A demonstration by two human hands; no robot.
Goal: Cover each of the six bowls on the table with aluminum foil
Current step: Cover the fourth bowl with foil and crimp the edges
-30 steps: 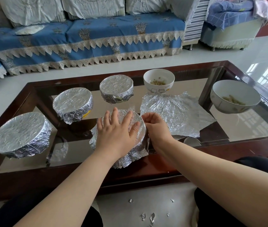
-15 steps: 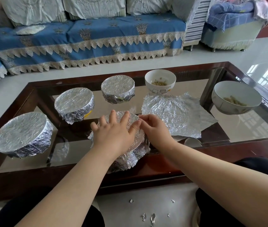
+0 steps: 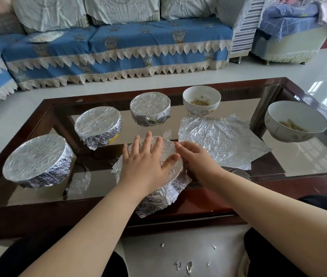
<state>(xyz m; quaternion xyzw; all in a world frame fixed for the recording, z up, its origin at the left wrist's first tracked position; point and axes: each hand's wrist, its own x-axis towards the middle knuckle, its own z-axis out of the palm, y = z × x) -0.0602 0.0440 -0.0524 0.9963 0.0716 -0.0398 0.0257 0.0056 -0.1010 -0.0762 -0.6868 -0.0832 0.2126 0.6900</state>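
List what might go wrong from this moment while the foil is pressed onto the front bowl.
1. The left hand presses flat on the thin foil over the front bowl; a hard push could tear or dent it.
2. That bowl sits near the glass table's front edge, so sideways pressure from the right hand might slide it off.
3. The loose foil sheet lies beside the right forearm, which could drag or crumple it.

Both hands (image 3: 148,162) on apparently half-wrapped bowl (image 3: 158,188)
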